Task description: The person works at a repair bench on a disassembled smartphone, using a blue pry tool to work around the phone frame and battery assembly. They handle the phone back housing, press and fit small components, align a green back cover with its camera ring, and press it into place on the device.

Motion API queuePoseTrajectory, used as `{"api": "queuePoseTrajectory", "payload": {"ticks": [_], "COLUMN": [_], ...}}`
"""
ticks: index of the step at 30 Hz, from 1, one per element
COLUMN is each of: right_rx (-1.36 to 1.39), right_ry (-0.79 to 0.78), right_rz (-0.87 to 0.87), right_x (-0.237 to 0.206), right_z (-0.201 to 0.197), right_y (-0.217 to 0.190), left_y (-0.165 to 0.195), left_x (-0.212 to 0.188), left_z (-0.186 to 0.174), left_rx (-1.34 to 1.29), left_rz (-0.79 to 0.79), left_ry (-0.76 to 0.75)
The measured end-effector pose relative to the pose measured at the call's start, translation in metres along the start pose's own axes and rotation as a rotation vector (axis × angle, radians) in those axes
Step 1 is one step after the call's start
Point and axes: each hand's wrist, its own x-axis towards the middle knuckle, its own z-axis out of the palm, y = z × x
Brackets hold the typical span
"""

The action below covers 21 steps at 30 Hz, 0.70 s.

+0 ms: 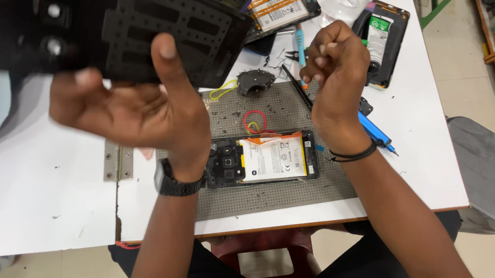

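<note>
Tray (166, 32) btwn left hand (137, 111) thumb & fingers (83, 80).

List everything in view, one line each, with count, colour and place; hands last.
Opened phone: one, black with white battery, on the mat centre.
Mat: one, grey, on the table.
Table: one, white.
Black panel: one, held up at top left.
Other opened phones: two, black, at the table's far edge.
Rubber band: one, red, on the mat.
Round part: one, dark, at the mat's far edge.
Blue tool: one, right of the mat.
Hinge: one, metal, left of the mat.
Left hand: grip on the panel, thumb up.
Right hand: fingers pinched; what they hold is too small to tell.
</note>
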Motion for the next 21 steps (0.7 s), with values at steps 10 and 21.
{"api": "queuePoseTrajectory", "payload": {"ticks": [10,21], "right_rx": [-0.313,-0.396], "right_ry": [-0.286,-0.191], "right_rz": [-0.075,-0.05], "right_x": [-0.027,-0.021], "right_z": [0.037,0.026], "right_y": [-0.006,0.008], "left_y": [-0.003,0.018], "left_x": [0.001,0.0], "left_z": [0.006,0.014], "left_rx": [-0.15,-0.182], "left_rz": [-0.115,0.36], "left_ry": [-0.098,-0.269]}}
